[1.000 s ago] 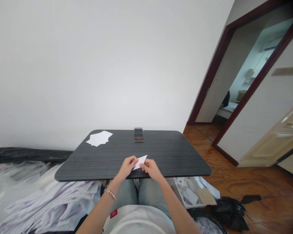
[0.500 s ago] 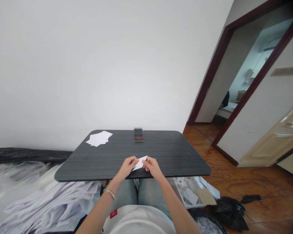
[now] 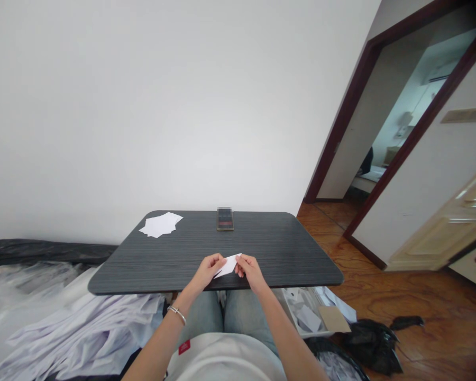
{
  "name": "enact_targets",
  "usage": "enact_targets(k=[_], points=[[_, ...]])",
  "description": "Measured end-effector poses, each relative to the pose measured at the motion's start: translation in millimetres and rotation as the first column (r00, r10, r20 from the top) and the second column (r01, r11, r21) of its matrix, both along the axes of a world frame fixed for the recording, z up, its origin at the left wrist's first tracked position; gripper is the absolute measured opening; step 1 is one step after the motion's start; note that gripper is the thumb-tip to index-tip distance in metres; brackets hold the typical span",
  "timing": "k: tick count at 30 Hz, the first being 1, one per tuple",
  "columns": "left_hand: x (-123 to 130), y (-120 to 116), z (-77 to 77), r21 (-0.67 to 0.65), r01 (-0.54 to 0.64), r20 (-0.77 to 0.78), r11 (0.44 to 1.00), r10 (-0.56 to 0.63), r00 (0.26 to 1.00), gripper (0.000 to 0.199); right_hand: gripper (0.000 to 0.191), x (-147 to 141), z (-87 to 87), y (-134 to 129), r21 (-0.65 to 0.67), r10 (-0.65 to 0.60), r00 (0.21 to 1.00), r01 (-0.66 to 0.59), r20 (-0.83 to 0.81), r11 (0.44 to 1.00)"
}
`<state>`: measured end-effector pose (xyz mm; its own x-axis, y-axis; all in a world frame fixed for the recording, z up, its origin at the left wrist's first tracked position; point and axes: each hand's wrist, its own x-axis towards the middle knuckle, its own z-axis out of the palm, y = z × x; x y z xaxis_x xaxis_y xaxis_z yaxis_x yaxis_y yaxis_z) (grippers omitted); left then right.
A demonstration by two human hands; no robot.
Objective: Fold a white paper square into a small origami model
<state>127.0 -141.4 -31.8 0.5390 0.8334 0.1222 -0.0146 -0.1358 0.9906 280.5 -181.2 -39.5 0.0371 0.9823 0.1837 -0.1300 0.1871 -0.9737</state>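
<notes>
A small folded piece of white paper (image 3: 227, 265) is stretched between both hands just over the front edge of the dark table (image 3: 174, 259). My left hand (image 3: 209, 270) is closed on its left end, thumb on top. At the opposite end, my right hand (image 3: 249, 269) pinches the upper right corner between thumb and fingers. The paper's underside and the fingertips beneath it are hidden. Farther back on the left of the table lies a loose pile of white paper sheets (image 3: 161, 225).
A phone (image 3: 225, 219) leans at the table's back edge by the white wall. Left of the table is a heap of white paper or cloth (image 3: 87, 333). On the right floor stand a white box (image 3: 305, 312) of scraps and a black plastic bag (image 3: 375, 344).
My right hand has slid slightly up and right, its thumb now at the paper's upper corner. The left hand has barely moved and keeps its hold.
</notes>
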Motion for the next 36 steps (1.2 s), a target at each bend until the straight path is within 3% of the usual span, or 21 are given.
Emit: enact_targets(k=[3,6,27,36], points=[[1.1,-2.5,1.6,-0.035,0.071,0.052,0.997,-0.069,0.996,0.032,0.038,0.5,-1.3,0.4,-0.009,-0.018,1.0,0.018,-0.025,1.0],[1.1,-5.0,4.1,-0.055,0.105,0.092,0.993,-0.1,0.991,0.04,0.037,1.0,-2.3,0.6,-0.022,-0.045,0.997,0.043,-0.056,0.999],[-1.0,-4.0,3.6,-0.187,-0.033,0.096,0.982,0.052,0.994,0.043,0.033,1.5,-5.4,1.4,-0.041,-0.157,0.956,0.152,-0.247,0.988],[-3.3,-4.8,6.2,-0.233,-0.07,0.139,0.97,0.104,0.985,0.043,0.034,0.4,-4.8,1.1,-0.016,-0.246,0.939,0.25,-0.239,0.968]])
